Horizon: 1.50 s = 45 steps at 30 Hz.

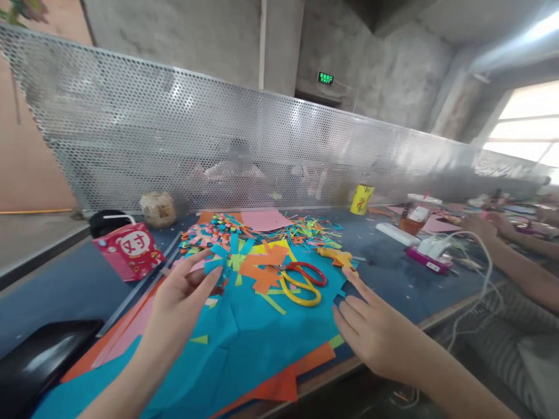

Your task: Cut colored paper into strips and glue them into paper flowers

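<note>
My left hand (179, 294) pinches a small blue paper piece (213, 265) between thumb and fingers, above the heap of cut paper. With its index finger stretched out, my right hand (371, 331) reaches the near end of a yellow-orange glue gun (336, 255); its other fingers are loosely bent and hold nothing visible. Between my hands lie scissors (305, 282) with one red and one yellow handle loop. Their blades are partly hidden around orange cut paper (266, 267). Large blue paper (248, 343) spreads underneath, with green scraps on it.
Fringed paper scraps (314, 230) heap at the back. A red drink carton (128, 250) with a straw and a jar (158, 208) stand left. To the right are a yellow can (361, 199), a drink cup (417, 212), a purple power strip (428, 260) with cables, and another person's arms (515, 256).
</note>
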Available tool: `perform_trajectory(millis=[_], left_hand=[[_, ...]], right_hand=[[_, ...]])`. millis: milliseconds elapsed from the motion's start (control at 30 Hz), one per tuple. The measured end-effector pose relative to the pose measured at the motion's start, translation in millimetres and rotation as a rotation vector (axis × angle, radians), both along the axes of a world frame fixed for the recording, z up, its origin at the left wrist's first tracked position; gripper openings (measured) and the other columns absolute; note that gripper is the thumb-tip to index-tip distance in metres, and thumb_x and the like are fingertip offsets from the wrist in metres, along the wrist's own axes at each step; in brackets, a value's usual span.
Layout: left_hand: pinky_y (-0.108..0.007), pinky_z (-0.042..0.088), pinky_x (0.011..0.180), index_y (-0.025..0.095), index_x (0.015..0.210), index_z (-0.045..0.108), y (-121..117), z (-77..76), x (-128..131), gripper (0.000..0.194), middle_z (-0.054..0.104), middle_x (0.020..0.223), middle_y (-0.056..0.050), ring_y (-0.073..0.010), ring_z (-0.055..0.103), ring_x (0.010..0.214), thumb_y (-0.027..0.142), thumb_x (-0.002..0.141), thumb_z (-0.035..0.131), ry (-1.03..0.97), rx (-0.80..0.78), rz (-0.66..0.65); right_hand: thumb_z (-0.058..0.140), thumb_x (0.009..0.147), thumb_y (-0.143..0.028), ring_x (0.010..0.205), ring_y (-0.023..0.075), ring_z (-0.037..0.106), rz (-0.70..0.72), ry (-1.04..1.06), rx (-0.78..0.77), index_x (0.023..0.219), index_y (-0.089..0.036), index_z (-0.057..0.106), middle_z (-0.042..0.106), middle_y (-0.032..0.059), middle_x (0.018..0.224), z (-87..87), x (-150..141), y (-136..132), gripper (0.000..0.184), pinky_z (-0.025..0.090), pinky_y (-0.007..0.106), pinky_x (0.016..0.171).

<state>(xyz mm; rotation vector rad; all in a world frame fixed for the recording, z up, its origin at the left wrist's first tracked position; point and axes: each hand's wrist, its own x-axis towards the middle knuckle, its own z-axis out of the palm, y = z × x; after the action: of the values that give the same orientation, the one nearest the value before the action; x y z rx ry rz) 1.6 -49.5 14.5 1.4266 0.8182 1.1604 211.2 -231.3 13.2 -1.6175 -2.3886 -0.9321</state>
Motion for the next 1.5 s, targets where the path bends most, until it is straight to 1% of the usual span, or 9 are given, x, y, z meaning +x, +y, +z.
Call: perform_trajectory(millis=[67,133,300,533,667,900,1133,1267,1500], left_hand=[[-0.021,0.047,0.051,0.018,0.111,0.050,1,-1.9,1,0.057,0.064,0.059,0.004,-0.0126,0.060,0.053,0.034,0.060,0.069,0.014,-0.009,-0.007],[-0.020,0.047,0.051,0.018,0.109,0.052,0,-2.9,2,0.056,0.063,0.056,0.004,-0.0127,0.060,0.052,0.035,0.059,0.070,0.025,-0.035,-0.013],[-0.020,0.050,0.053,0.014,0.105,0.053,-3,-3.9,8,0.056,0.061,0.053,0.005,-0.0126,0.060,0.053,0.030,0.055,0.073,0.001,-0.140,-0.051],[-0.021,0.052,0.053,0.011,0.111,0.049,-3,-9.6,13,0.061,0.065,0.056,0.002,-0.0132,0.062,0.053,0.023,0.056,0.072,0.039,-0.186,-0.059],[-0.021,0.051,0.052,0.012,0.104,0.053,-4,-11.7,15,0.055,0.064,0.056,0.003,-0.0132,0.062,0.051,0.024,0.054,0.073,0.014,-0.202,-0.074],[-0.024,0.053,0.055,0.010,0.089,0.057,-1,-17.1,25,0.046,0.064,0.058,0.001,-0.0143,0.062,0.058,0.021,0.049,0.075,-0.095,-0.356,-0.098],[-0.023,0.054,0.056,0.009,0.086,0.059,-1,-16.1,25,0.044,0.063,0.060,0.003,-0.0090,0.057,0.053,0.028,0.050,0.073,-0.090,-0.307,-0.099],[-0.023,0.054,0.055,0.007,0.088,0.059,-1,-14.9,23,0.043,0.060,0.054,0.004,-0.0087,0.055,0.052,0.028,0.052,0.072,-0.061,-0.286,-0.101],[-0.024,0.054,0.054,0.007,0.093,0.057,1,-17.3,22,0.048,0.063,0.056,0.003,-0.0099,0.057,0.052,0.028,0.052,0.071,-0.068,-0.270,-0.083]], right_hand=[[0.034,0.079,-0.012,0.075,0.0199,0.057,0.001,0.078,0.012,0.086,-0.021,0.062,0.064,0.0057,0.073,-3.0,9,-1,0.031,0.030,0.049,0.097],[0.037,0.080,-0.020,0.087,0.0229,0.058,-0.161,0.201,0.036,0.093,-0.019,0.060,0.064,0.0089,0.086,-5.7,22,4,0.026,0.037,0.050,0.090],[0.033,0.079,-0.055,0.083,0.0360,0.059,-1.168,0.574,-0.038,0.097,-0.005,0.055,0.061,0.0220,0.087,-8.6,57,39,0.058,0.045,0.048,0.064],[0.040,0.072,-0.061,0.086,0.0336,0.060,-1.324,0.758,-0.162,0.099,-0.013,0.058,0.064,0.0176,0.092,-20.8,80,90,0.058,0.045,0.042,0.062],[0.041,0.075,-0.049,0.079,0.0298,0.062,-1.284,0.807,-0.144,0.094,-0.014,0.060,0.065,0.0148,0.086,-26.5,90,91,0.043,0.044,0.037,0.060],[0.038,0.078,-0.044,0.084,0.0263,0.059,-1.096,0.815,0.085,0.107,-0.010,0.044,0.059,0.0158,0.094,-17.9,77,69,0.045,0.044,0.031,0.062],[0.047,0.076,-0.035,0.082,0.0250,0.059,-0.443,0.508,0.580,0.108,-0.011,0.038,0.056,0.0155,0.094,-27.1,12,60,0.041,0.050,0.032,0.059],[0.044,0.080,-0.028,0.078,0.0233,0.060,-0.296,0.307,0.621,0.109,-0.010,0.037,0.058,0.0141,0.087,-29.8,-11,62,0.035,0.052,0.032,0.057],[0.045,0.081,-0.024,0.078,0.0230,0.058,-0.236,0.202,0.617,0.105,-0.007,0.040,0.058,0.0158,0.085,-27.6,-17,66,0.030,0.053,0.031,0.057]])
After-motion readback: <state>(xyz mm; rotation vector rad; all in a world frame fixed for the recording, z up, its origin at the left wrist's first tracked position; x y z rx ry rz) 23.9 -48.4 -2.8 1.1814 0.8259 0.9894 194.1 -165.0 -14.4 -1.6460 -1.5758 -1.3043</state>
